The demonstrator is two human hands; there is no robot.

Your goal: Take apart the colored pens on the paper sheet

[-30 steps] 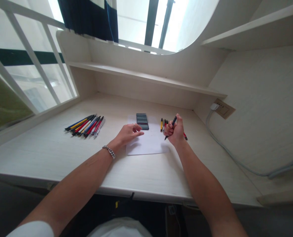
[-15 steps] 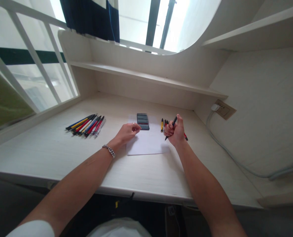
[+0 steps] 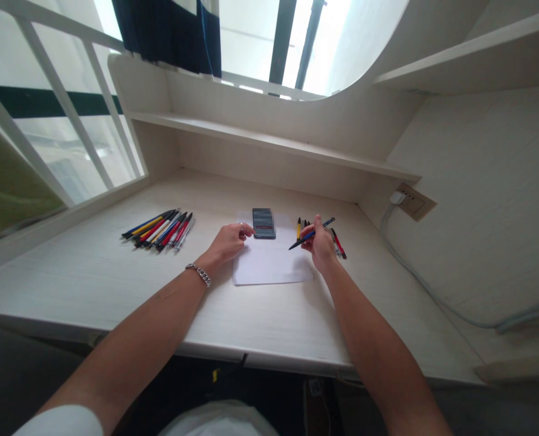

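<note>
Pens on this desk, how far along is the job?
Done so far: a large batch of pens lies neatly side by side left of the paper sheet. In hand: the right hand holds a blue pen. Remaining: a few pens lie right of the sheet.

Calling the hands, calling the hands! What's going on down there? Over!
Right hand holding blue pen, tip over paper sheet. Left hand by phone. Red pen beside right hand.

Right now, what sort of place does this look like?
Probably a dormitory room: a built-in white desk beneath a fitted shelf, with a wall socket and a white railing alongside.
</note>
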